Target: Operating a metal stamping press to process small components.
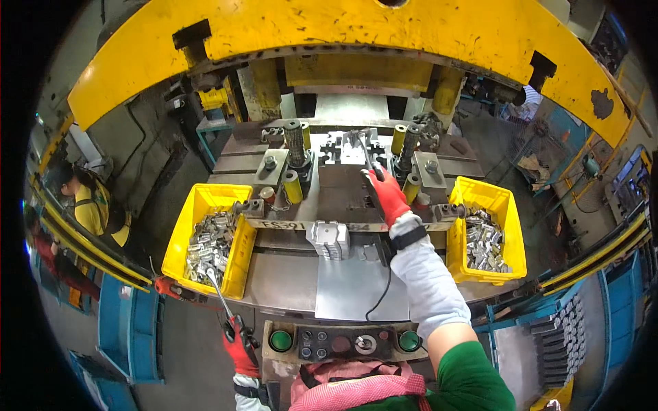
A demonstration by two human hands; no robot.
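Note:
My left hand [241,348], in a red and black glove, is closed round a long slim silver tool [221,296]. That tool's rounded end reaches over the near rim of the left yellow bin [241,264], by the small metal parts [209,243] inside. My right hand [388,197], gloved alike, reaches into the press and grips a second thin metal tool [367,154]. Its far end is at the bright die plate [349,146] between the guide posts; whether it touches a part there is too small to tell. My right fingers are partly hidden by the glove's back.
A stack of silver metal blocks [329,240] stands before the die. Another yellow bin [486,274] of metal parts is at right. Close to me is a control panel [343,342] with green buttons. The yellow press beam [329,27] arches above. A black cable [385,294] crosses the plate.

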